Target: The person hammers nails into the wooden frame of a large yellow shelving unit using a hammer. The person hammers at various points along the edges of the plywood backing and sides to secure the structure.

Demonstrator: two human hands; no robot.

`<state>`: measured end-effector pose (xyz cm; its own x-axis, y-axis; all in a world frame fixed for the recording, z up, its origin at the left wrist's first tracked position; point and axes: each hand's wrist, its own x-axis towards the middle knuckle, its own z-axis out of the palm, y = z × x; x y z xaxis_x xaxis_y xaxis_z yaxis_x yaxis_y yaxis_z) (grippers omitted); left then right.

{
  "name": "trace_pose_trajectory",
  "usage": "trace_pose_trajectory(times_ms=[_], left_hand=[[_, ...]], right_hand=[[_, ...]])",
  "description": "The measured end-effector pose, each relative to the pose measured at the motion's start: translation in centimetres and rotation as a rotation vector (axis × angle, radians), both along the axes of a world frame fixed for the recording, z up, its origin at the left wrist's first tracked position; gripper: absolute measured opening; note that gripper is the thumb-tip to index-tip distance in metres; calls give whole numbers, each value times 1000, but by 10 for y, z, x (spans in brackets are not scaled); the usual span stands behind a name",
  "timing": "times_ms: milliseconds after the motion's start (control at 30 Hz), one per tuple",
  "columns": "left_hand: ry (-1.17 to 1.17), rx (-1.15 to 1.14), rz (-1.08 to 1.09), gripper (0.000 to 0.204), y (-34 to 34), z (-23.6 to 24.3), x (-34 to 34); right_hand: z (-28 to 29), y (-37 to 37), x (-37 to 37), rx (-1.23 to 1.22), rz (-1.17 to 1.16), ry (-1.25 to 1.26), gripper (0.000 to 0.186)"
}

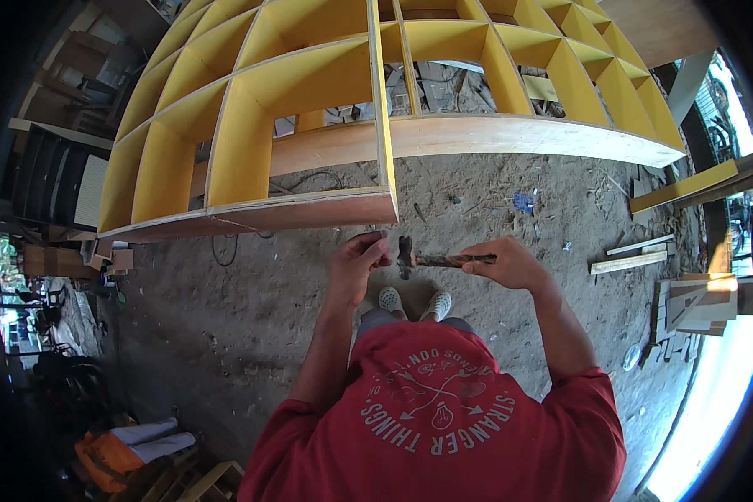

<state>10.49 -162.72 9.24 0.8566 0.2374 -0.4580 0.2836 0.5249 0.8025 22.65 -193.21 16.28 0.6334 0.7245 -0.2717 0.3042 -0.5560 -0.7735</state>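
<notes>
Right fingers (482, 250) around one hammer (432, 261)

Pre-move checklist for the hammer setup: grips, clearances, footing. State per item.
1. Hammer held by its handle in the right grip: ok.
2. Hammer head apart from the left grip: ok, but only a narrow gap shows.
3. Left grip pinching a small part: cannot tell, too small to make out.
4. Left grip touching the yellow shelf unit: cannot tell, its corner is close by.
5. Shoes apart from the shelf unit: ok.
6. Floor free of litter: not ok, a blue scrap lies there.
</notes>
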Motion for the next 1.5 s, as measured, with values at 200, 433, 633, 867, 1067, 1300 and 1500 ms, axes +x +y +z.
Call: trace_pose_trajectory(times_ms=[200, 433, 633, 867, 1067, 1300, 1500], left_hand=[[-29, -10, -85, 19, -4, 23, 27], [-59, -6, -126, 15, 1, 24, 33], [-32, -10, -121, 14, 1, 28, 37], [12, 13, -100, 17, 1, 27, 37], [13, -17, -62, 18, 0, 20, 38], [12, 8, -58, 16, -2, 29, 41], [61, 51, -61, 18, -1, 29, 43]], right_hand=[[9, -6, -16, -74, -132, 112, 45], [-5, -8, -20, 40, -86, 21, 44], [9, -1, -18, -44, -56, 9, 42], [42, 12, -1, -72, 120, 62, 42], [54, 20, 0, -43, 101, -78, 40], [51, 22, -4, 21, 19, -46, 37], [43, 23, -5, 41, -5, -139, 40]])
